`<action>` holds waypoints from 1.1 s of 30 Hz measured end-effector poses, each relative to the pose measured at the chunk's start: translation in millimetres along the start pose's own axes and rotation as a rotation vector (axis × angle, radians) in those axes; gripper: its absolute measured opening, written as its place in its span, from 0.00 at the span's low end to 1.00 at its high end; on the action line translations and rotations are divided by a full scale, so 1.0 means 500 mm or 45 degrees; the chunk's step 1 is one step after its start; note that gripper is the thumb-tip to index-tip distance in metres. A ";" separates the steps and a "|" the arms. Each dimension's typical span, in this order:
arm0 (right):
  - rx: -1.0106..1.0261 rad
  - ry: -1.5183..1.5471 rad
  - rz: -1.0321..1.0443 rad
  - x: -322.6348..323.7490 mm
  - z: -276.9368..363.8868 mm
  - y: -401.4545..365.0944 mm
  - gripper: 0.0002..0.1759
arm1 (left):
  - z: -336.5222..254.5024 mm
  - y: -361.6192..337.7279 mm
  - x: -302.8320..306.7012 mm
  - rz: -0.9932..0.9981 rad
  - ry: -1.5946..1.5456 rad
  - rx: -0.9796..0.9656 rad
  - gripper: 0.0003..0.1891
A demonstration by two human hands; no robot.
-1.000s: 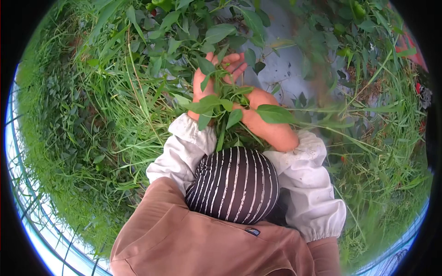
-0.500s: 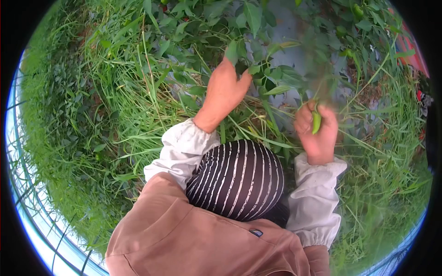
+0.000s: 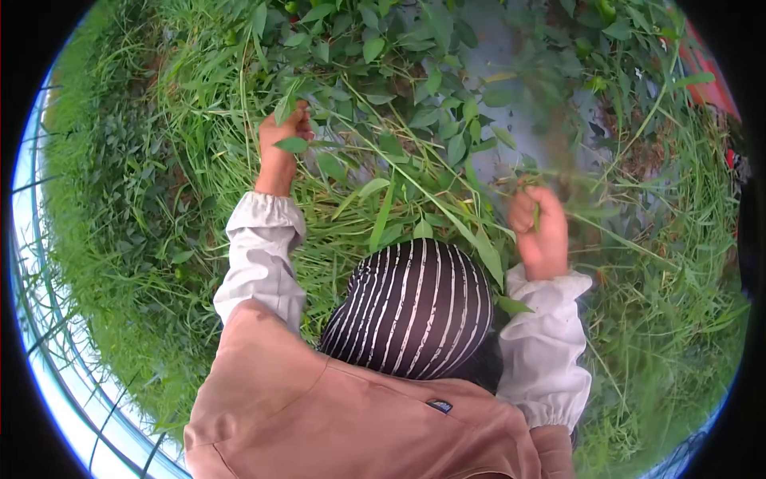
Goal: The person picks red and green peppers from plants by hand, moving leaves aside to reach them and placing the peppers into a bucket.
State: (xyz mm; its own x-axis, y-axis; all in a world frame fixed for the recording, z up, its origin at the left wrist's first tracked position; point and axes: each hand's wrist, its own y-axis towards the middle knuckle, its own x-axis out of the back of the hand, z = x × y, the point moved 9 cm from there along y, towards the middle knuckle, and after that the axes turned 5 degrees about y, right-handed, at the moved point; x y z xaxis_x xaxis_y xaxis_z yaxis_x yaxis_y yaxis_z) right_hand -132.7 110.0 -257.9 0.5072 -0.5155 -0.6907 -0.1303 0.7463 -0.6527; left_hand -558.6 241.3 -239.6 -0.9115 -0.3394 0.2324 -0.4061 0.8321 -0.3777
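My left hand (image 3: 279,148) is closed at the upper left among the foliage. Green leaves (image 3: 292,144) stick out around its fingers, and it appears to grip a leafy stem, whose run is partly hidden. On the right, my right hand (image 3: 538,227) is curled into a fist, palm side partly towards the view. A green chili pepper (image 3: 536,218) shows as a small strip between its fingers and thumb; most of it is covered. Pepper plants (image 3: 447,120) with broad leaves grow between and beyond both hands.
Long grass blades (image 3: 423,191) cross between the hands. Grey plastic sheeting (image 3: 495,60) covers the ground under the plants. A green pepper (image 3: 606,11) hangs at the upper right. Something red (image 3: 706,76) stands at the right edge. A striped cap (image 3: 411,311) fills the lower middle.
My left hand has moved left and slightly away from the middle plants, its fingers now closed. The right hand stays near its place, with the chili pepper less visible. Leaves and grass between them have shifted.
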 end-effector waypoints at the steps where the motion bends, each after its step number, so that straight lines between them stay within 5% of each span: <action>1: 0.001 0.001 -0.003 -0.002 -0.003 -0.002 0.08 | 0.018 0.016 -0.016 0.109 0.215 0.048 0.12; 6: 0.011 -0.158 -0.008 -0.019 -0.017 -0.016 0.21 | 0.014 0.074 -0.049 0.039 0.442 -0.107 0.11; 9: -0.023 -0.272 -0.058 -0.065 -0.008 -0.045 0.23 | -0.023 0.062 -0.054 -0.029 0.935 -0.224 0.10; 11: -0.025 -0.439 -0.089 -0.059 0.010 -0.053 0.22 | -0.097 -0.002 -0.031 -0.337 1.293 -0.309 0.10; 12: -0.030 -0.608 -0.111 -0.059 0.017 -0.058 0.21 | -0.086 0.009 -0.027 -0.332 1.294 -0.306 0.10; 14: 0.058 -0.612 -0.085 -0.092 0.039 -0.075 0.20 | -0.077 0.033 -0.040 0.007 0.291 -0.562 0.11; 15: 0.140 -0.610 -0.062 -0.112 0.051 -0.088 0.19 | -0.084 0.012 -0.059 0.065 0.449 -0.151 0.11; 16: 0.133 -0.611 -0.063 -0.122 0.051 -0.096 0.19 | -0.068 0.020 -0.059 0.062 0.452 -0.145 0.11; 18: 0.155 -0.559 0.025 -0.154 0.060 -0.109 0.18 | -0.060 0.066 -0.115 0.272 0.284 -0.508 0.12; 19: 0.146 -0.558 0.062 -0.172 0.055 -0.117 0.17 | -0.017 0.120 -0.114 0.147 0.814 -0.418 0.13; 22: 0.086 -0.608 0.058 -0.186 0.033 -0.122 0.16 | -0.060 0.066 -0.146 0.180 0.659 -0.442 0.16; 26: 0.052 -0.622 0.011 -0.168 0.010 -0.114 0.14 | -0.079 0.041 -0.132 0.102 0.946 -0.559 0.18; 32: 0.013 -0.625 0.041 -0.187 0.005 -0.124 0.14 | -0.074 0.022 -0.090 -0.032 0.889 -0.436 0.19; 33: 0.032 -0.630 0.059 -0.193 0.008 -0.128 0.14 | -0.095 0.014 -0.104 -0.079 1.077 -0.754 0.17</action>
State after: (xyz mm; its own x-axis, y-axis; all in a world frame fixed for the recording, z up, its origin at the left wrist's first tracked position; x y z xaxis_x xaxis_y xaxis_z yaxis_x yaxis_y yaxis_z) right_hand -169.9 113.9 -148.3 0.8456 -0.2247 -0.4842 -0.1445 0.7769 -0.6129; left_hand -510.8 285.6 -212.0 -0.4529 -0.1604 0.8770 -0.1452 0.9838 0.1049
